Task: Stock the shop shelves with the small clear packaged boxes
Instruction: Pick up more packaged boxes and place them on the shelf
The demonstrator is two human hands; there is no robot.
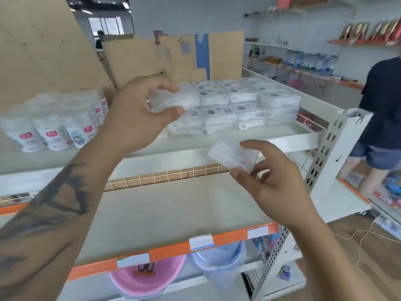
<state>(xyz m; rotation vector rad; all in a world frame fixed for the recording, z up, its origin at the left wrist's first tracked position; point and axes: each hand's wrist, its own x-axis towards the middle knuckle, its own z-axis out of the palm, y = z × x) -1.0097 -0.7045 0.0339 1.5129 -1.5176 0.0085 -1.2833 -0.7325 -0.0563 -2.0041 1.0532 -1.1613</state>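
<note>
The white top shelf (238, 142) is the landmark here. Behind it lean flattened cardboard sheets (173, 59). Below it and nearer the camera lies a bare beige shelf (173, 213) with an orange front strip carrying white price labels. Under that shelf sit a pink basin (147, 276) and a pale blue bucket (219, 266). To the right of the top shelf, past its perforated upright, stands a person in a dark shirt and shorts (379, 118).

On the top shelf's left part stand wrapped packs with pink labels (56, 127). On its right part lie the stacked clear boxes (245, 105), several layers high, in tidy rows.

The left hand (141, 111) reaches over the top shelf, thumb and fingers pinching one clear box (180, 98) at the left end of the stack, touching or just above it; which, I cannot tell. The right hand (273, 179) is in front of the top shelf's edge, below its level, thumb and fingertips pinching a second clear box (232, 155) held tilted, apart from the stack.
</note>
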